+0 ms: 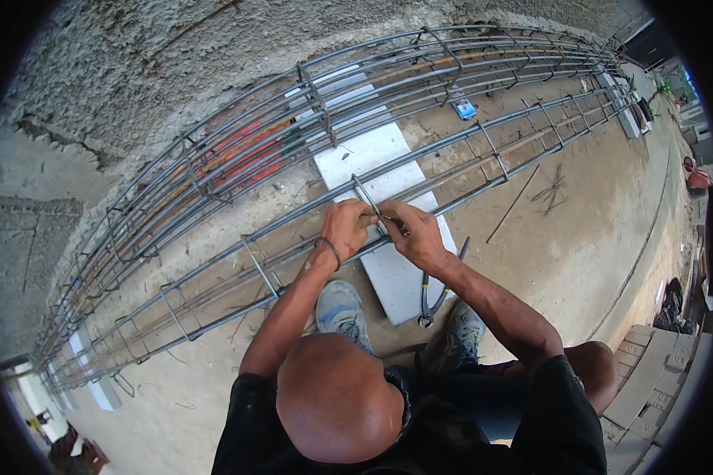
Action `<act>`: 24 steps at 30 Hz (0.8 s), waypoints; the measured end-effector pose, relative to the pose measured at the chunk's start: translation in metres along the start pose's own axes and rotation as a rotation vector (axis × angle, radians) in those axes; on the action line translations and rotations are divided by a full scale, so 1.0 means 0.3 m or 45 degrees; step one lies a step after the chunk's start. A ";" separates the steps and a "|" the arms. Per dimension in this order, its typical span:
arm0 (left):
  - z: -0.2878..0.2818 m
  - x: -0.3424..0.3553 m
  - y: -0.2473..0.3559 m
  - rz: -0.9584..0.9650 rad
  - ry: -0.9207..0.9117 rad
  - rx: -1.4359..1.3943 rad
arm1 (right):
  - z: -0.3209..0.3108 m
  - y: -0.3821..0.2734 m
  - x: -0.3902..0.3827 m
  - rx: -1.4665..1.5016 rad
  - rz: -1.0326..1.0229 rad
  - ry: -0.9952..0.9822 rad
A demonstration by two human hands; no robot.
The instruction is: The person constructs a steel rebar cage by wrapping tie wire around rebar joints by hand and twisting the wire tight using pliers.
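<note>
My left hand (pixel 347 226) and my right hand (pixel 412 231) meet at a square steel stirrup (pixel 363 190) on the nearer rebar cage (pixel 491 178). Both have their fingers pinched closed there. A thin, wire-like strand seems to show between the fingertips, but what each hand holds is too small to make out. Beneath the cage lies a long pale board (pixel 392 265). Just below my right forearm, end-cutting nippers (pixel 425 320) with dark and yellow handles lie with their jaws toward my feet.
Beyond the nearer cage runs a second, thicker rebar cage (pixel 317 99), beside a rough wall (pixel 174 71). A red object (pixel 249 154) shows through its bars. On the ground are a small blue box (pixel 463 107), a thin rod (pixel 513 204) and loose wire (pixel 550 191). Stacked blocks (pixel 646 380) stand right.
</note>
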State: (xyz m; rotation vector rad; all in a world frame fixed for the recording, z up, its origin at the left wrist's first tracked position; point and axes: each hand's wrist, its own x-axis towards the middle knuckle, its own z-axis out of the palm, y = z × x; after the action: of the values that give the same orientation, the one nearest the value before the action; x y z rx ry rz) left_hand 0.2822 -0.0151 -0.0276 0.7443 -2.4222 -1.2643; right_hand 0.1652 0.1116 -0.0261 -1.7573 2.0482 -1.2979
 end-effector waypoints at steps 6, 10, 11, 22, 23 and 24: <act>-0.047 0.034 0.019 -0.130 -0.218 0.031 | -0.029 -0.009 0.025 0.246 0.344 -0.144; -0.041 0.021 0.007 -0.154 -0.113 -0.047 | -0.045 0.028 0.071 0.547 0.554 -0.242; -0.038 0.014 -0.002 -0.132 -0.064 -0.055 | -0.056 0.011 0.088 0.393 0.509 -0.330; -0.022 0.052 -0.042 -0.430 -0.158 -0.580 | -0.010 -0.017 0.027 0.016 0.280 -0.103; -0.028 0.059 -0.044 -0.471 -0.193 -0.615 | 0.000 -0.023 0.022 0.042 0.276 -0.063; -0.037 0.065 -0.047 -0.468 -0.194 -0.613 | 0.006 -0.027 0.021 0.069 0.271 -0.024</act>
State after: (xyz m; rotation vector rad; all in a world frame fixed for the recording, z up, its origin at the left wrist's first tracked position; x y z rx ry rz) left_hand 0.2759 -0.0403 -0.0323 0.9972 -2.0043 -2.0138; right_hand 0.1702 0.1057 -0.0191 -1.4763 2.1013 -1.2554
